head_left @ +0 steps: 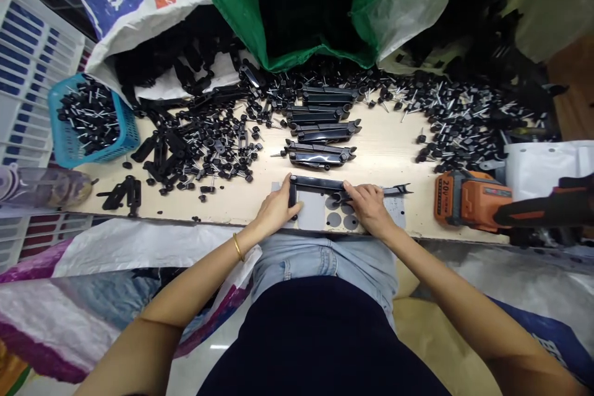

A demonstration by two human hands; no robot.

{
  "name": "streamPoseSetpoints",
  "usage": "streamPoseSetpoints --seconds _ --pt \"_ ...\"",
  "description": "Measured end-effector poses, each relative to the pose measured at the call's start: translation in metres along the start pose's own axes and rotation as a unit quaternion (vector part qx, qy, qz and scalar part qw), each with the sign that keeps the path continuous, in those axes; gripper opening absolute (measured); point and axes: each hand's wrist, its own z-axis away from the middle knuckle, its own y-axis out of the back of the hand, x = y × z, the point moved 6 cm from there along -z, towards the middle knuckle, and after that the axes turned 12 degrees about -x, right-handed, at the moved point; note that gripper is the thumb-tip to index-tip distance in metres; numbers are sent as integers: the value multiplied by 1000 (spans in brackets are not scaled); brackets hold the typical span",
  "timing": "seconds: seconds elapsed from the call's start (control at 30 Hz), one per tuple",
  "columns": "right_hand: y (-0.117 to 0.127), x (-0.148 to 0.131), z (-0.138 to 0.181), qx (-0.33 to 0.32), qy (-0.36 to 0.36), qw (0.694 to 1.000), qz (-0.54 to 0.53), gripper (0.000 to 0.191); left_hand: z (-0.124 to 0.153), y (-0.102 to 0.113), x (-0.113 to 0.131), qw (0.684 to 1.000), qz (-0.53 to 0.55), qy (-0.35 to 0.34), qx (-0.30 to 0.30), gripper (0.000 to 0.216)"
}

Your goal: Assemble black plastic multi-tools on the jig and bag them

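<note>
Near the table's front edge lies a long glossy black plastic bar (319, 183), with a short black piece (292, 193) at right angles to its left end. My left hand (277, 207) grips this left corner, thumb and fingers on either side of the short piece. At the bar's other end, my right hand (369, 205) is closed, fingertips pressed on it. A second slim black part with a forked tip (398, 190) sticks out to the right from under my right hand; its inner end is partly hidden. Several similar black assemblies (320, 154) are stacked just beyond the bar.
Loose black knobs with metal pins (218, 151) cover the left; more pinned knobs (457, 114) lie at right. A blue basket (127, 136) holds others. An orange power tool (477, 198) lies at right. A green bag (227, 0) stands behind, and grey pads (310, 211) lie below the bar.
</note>
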Motion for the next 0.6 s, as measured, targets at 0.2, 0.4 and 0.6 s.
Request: streamPoseSetpoints --seconds 0.2,0.4,0.6 --pt "32 -36 -34 -25 2 998 53 52 4 -4 -1 999 31 27 7 81" --pt "-1 -83 -82 -78 70 988 114 56 5 -3 -5 998 45 28 -21 79" --pt "-7 -72 -82 -83 50 985 140 59 2 -7 5 989 143 30 -26 80"
